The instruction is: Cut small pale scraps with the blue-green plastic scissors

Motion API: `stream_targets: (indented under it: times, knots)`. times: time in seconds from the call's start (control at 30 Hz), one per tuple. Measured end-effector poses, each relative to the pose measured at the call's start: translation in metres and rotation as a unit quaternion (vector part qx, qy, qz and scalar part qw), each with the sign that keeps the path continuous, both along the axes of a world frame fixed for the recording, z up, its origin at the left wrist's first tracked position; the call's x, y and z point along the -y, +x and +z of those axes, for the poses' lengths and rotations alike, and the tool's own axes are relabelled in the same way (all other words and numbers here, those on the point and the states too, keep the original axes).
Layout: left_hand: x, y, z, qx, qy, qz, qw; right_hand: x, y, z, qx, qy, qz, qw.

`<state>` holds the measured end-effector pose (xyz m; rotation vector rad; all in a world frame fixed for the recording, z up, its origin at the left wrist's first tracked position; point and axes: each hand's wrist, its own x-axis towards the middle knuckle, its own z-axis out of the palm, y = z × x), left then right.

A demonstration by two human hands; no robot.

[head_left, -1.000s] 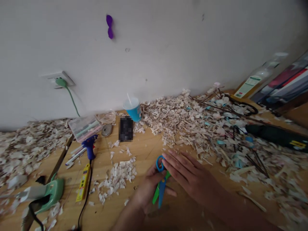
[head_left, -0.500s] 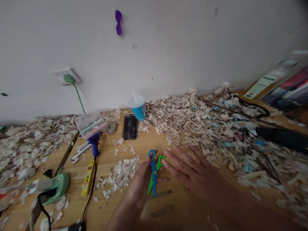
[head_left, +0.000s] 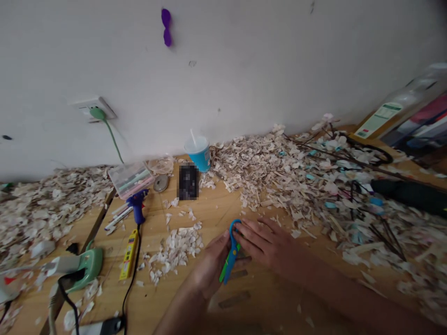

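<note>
My left hand (head_left: pixel 209 267) is closed around a pair of blue and green plastic scissors (head_left: pixel 232 255). The blades point down toward me and the blue handle loop faces away. Close on the right, my right hand (head_left: pixel 270 244) reaches over with its fingers stretched out and slightly apart. Its fingertips overlap the blue loop and seem to touch it. Most of the green half is hidden behind the blue half and my fingers.
Paper-like scraps (head_left: pixel 258 165) spread along the wall, with a small pile (head_left: pixel 178 246) nearer me. A blue cup (head_left: pixel 199 158), a glue gun (head_left: pixel 138 207), a yellow box cutter (head_left: pixel 128 256), a green power strip (head_left: pixel 91 267) and a bottle (head_left: pixel 387 111) stand or lie around.
My right hand has come in to the left, so its fingertips now meet the scissors' handle. The scissors have turned and their handles have drawn closer together.
</note>
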<state>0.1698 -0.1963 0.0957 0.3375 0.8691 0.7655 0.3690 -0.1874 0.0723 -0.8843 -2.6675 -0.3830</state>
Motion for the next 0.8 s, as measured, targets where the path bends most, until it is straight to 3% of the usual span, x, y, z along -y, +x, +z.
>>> stream_targets:
  times: [0.17,0.4,0.63,0.8]
  knots:
    - [-0.008,-0.003,0.005,-0.041,0.03,-0.002,0.999,-0.001,0.005,-0.001,-0.019,-0.016,-0.013,1.0]
    - [-0.014,-0.004,-0.001,-0.062,0.05,-0.022,0.997,-0.009,0.005,-0.016,-0.095,-0.085,-0.024,0.992]
    - [-0.016,-0.002,-0.005,-0.109,0.103,-0.011,0.989,-0.021,-0.001,-0.028,-0.273,-0.137,-0.012,0.952]
    - [-0.019,0.004,-0.009,-0.096,0.106,0.017,0.99,-0.026,0.003,-0.034,-0.344,-0.147,-0.013,0.927]
